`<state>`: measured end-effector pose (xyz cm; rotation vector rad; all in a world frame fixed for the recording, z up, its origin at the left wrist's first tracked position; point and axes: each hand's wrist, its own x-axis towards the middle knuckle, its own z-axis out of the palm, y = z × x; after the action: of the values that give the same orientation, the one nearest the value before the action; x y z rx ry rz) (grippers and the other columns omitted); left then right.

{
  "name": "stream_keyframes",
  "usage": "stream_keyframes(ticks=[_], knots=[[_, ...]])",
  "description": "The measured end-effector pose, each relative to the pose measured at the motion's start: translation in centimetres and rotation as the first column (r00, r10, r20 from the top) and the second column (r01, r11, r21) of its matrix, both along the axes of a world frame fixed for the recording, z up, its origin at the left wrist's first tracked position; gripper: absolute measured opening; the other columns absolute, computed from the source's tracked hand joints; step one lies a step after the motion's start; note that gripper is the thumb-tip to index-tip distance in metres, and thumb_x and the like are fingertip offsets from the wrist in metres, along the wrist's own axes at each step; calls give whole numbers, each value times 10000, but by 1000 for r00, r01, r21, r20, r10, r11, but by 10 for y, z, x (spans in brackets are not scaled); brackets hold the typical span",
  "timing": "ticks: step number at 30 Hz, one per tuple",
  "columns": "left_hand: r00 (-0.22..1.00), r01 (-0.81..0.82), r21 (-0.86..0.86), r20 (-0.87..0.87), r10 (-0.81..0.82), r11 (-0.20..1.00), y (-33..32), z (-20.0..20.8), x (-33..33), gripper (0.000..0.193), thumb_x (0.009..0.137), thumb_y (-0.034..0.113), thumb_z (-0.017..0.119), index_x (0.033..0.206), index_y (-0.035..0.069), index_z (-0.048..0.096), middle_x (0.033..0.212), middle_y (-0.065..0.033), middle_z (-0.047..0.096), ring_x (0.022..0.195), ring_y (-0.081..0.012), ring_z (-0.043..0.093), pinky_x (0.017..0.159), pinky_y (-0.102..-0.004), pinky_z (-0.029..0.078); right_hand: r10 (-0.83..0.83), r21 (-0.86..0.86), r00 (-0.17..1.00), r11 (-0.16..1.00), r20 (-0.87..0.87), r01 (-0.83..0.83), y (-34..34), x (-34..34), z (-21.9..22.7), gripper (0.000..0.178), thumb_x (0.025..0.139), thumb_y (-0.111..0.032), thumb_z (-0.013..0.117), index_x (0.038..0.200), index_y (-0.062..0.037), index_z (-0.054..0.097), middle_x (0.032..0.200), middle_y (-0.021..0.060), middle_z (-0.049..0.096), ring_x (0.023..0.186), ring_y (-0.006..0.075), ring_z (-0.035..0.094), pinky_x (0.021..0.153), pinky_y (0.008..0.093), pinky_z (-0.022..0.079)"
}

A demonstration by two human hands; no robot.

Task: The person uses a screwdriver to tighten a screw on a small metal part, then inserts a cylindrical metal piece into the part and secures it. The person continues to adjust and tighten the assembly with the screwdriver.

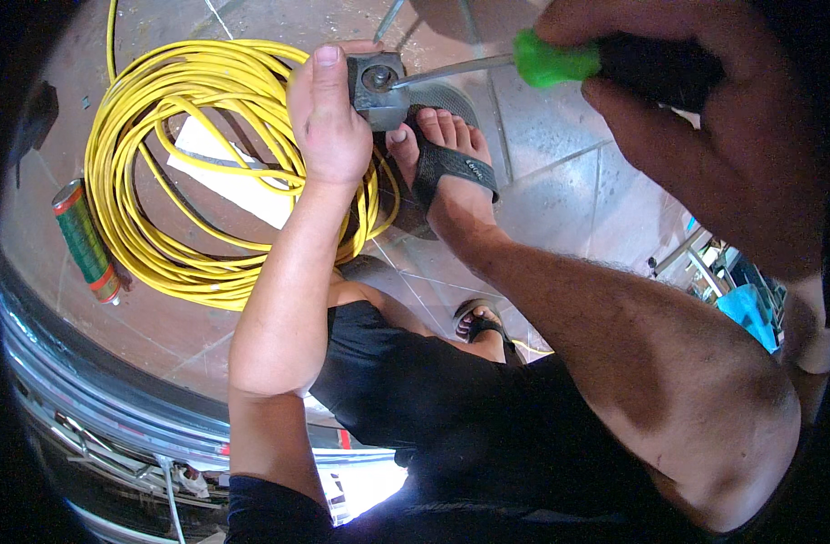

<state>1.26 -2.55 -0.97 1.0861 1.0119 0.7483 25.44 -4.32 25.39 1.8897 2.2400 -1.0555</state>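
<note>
My left hand (326, 131) grips a small grey metal block (382, 111) from its left side, the thumb lying along it. A round recess with a bolt-like piece in it shows on the block's upper face. My right hand (696, 136), large and close at the upper right, is closed round a screwdriver (553, 62) with a green and black handle. Its long metal shaft runs leftward, and the tip meets the block's face beside the recess. The block is held just over the toes of my sandalled foot (451, 168); whether it rests on anything is hidden.
Left of my hand, a coil of yellow cable (116, 168) lies on the tiled floor (560, 186) over a white flat piece (202, 150). A green and red cylindrical can (87, 240) lies farther left. Toward the lower right sits a blue cloth (748, 313) among tools.
</note>
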Motion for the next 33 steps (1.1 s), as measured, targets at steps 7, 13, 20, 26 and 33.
stream_keyframes(ticks=[7, 13, 20, 26, 33], knots=[[999, -12, 50, -42, 14, 999, 0, 3, 1, 612, 1244, 405, 380, 1143, -58, 767, 1025, -142, 805, 939, -212, 745, 903, -348, 580, 60, 25, 992, 998, 107, -63, 5, -14, 10, 321, 904, 60, 817, 1216, 23, 756, 1119, 174, 783, 1009, 303, 803, 876, 395, 636], [998, -45, -69, 32, 47, 997, -5, 2, 2, 612, 1235, 418, 401, 1153, -68, 763, 1045, -160, 804, 971, -228, 752, 922, -359, 586, 5, 19, 993, 1000, 116, -8, -2, -27, 11, 328, 886, 82, 814, 1202, 27, 750, 1054, 181, 767, 926, 317, 812, 782, 388, 644], [1000, -14, 12, -1, 14, 1000, -6, -1, 1, 471, 1201, 305, 465, 1176, -71, 748, 1056, -143, 798, 963, -222, 746, 917, -344, 588, 5, 11, 994, 1000, 107, -6, -12, -31, 15, 314, 920, 75, 802, 1227, 43, 744, 1048, 184, 762, 905, 308, 819, 748, 376, 649], [985, -94, -184, 124, 118, 978, -4, -6, 3, 325, 1116, 131, 503, 1139, -95, 736, 1042, -166, 794, 969, -216, 755, 911, -332, 594, -32, 38, 998, 999, 51, 30, -15, -38, 13, 319, 934, 101, 792, 1246, 65, 736, 1083, 211, 769, 958, 305, 831, 776, 368, 673], [965, -163, -269, 158, 210, 949, -6, -5, 8, 286, 1091, 139, 561, 1098, -64, 761, 945, -59, 734, 865, -119, 629, 816, -272, 508, -68, 55, 996, 996, 50, 66, -22, -43, 11, 328, 932, 139, 778, 1251, 85, 725, 1094, 229, 763, 1013, 317, 835, 832, 359, 692]])
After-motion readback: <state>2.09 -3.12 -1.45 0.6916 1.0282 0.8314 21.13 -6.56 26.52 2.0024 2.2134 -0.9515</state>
